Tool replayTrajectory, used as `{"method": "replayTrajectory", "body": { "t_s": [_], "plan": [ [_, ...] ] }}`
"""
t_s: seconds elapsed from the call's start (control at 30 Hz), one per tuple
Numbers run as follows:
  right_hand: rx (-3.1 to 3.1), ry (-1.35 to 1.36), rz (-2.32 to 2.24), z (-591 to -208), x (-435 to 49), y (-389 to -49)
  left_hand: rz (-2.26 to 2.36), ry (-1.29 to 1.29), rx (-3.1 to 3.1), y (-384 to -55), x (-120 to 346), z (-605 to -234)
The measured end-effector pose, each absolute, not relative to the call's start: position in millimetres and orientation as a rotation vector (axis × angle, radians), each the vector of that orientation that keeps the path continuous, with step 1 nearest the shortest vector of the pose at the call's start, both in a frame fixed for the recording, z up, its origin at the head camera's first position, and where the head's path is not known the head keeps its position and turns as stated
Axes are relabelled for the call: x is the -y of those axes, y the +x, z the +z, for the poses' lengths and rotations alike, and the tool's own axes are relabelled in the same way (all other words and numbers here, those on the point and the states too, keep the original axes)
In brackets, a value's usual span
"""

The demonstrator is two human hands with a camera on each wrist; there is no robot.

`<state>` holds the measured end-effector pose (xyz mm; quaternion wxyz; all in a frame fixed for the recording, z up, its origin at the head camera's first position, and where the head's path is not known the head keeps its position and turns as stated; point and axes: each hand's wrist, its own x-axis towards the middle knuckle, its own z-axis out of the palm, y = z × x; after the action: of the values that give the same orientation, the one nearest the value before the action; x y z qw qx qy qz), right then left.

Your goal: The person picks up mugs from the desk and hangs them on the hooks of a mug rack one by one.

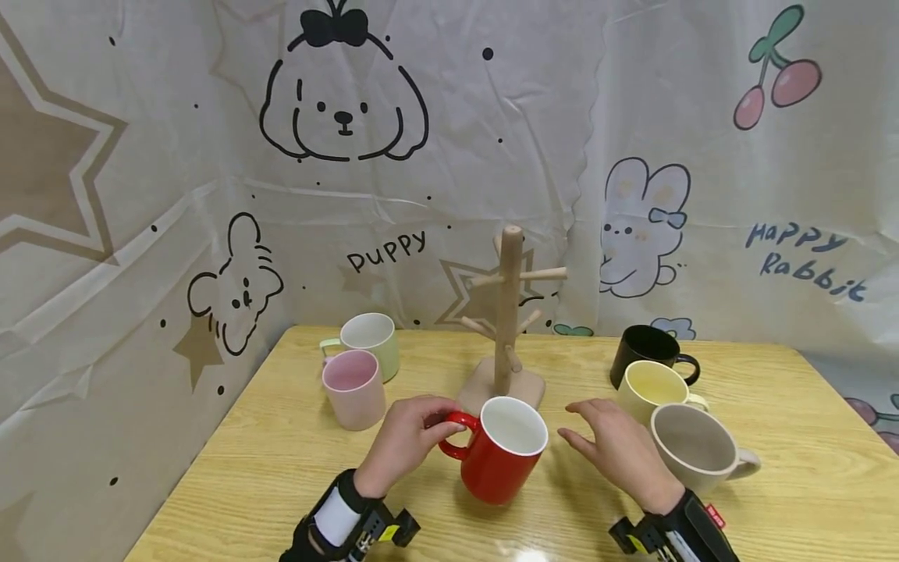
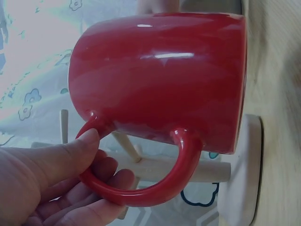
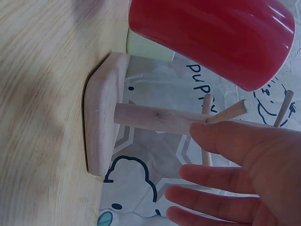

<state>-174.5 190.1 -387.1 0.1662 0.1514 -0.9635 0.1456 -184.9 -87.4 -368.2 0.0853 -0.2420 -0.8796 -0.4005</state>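
Observation:
A red mug [image 1: 500, 460] with a white inside is tilted slightly in front of the wooden mug tree [image 1: 509, 312]. By its handle [image 2: 155, 194], on the left side, my left hand [image 1: 410, 433] pinches it between thumb and fingers. My right hand [image 1: 621, 449] is apart from the red mug, to its right, fingers loosely extended and holding nothing. In the right wrist view, the thumb and fingers of that hand [image 3: 235, 174] overlap the post of the mug tree. The pegs of the tree carry no mugs.
On the left stand a pink mug [image 1: 354, 398] and a pale green mug [image 1: 379, 343]. At the right are a black mug [image 1: 625, 355], a yellow mug [image 1: 642, 394] and a beige mug [image 1: 691, 453], close beside my right hand. A printed cloth [image 1: 492, 156] hangs behind the table [image 1: 246, 468].

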Motion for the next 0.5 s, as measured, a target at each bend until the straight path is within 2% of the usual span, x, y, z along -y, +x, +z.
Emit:
{"method": "replayTrajectory", "body": {
  "t_s": [0.5],
  "plan": [
    [2.778, 0.41, 0.456, -387.2, -188.2, -175.7, -1.243, -0.817, 2.678, -182.3, 76.6, -377.8]
  ]
}}
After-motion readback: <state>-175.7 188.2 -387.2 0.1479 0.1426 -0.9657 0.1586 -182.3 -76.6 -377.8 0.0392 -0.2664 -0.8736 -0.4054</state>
